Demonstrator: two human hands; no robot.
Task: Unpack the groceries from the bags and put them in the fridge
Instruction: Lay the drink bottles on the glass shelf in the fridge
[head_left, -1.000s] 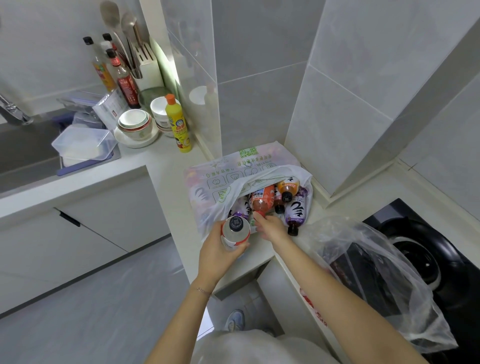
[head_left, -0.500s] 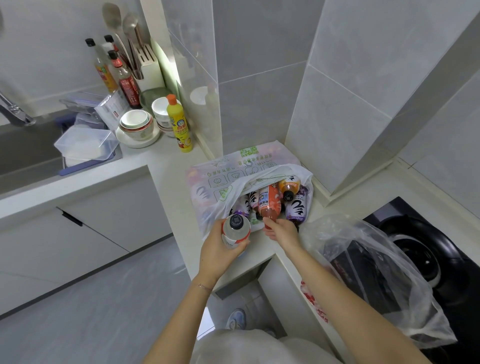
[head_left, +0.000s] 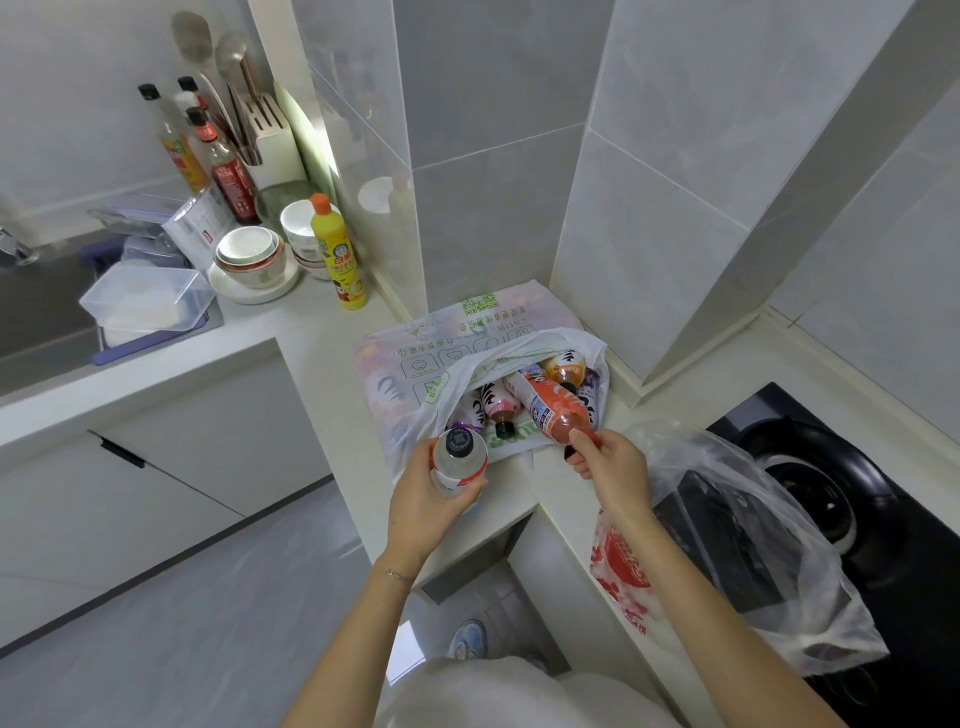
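- The left hand (head_left: 423, 512) is wrapped round a clear bottle (head_left: 460, 460), held upright with its cap facing the camera. It is probably parked there while the other hand fetches more.
- Just beyond both hands, the printed bag (head_left: 410, 364) lies on its side, mouth toward the person, with more bottles inside.
- The right hand (head_left: 613, 467) pinches the cap end of a red drink bottle (head_left: 553, 413). The bottle's long axis runs from the fingers away into the bag, base innermost.
- Right of that hand slumps a clear plastic bag (head_left: 753, 545).
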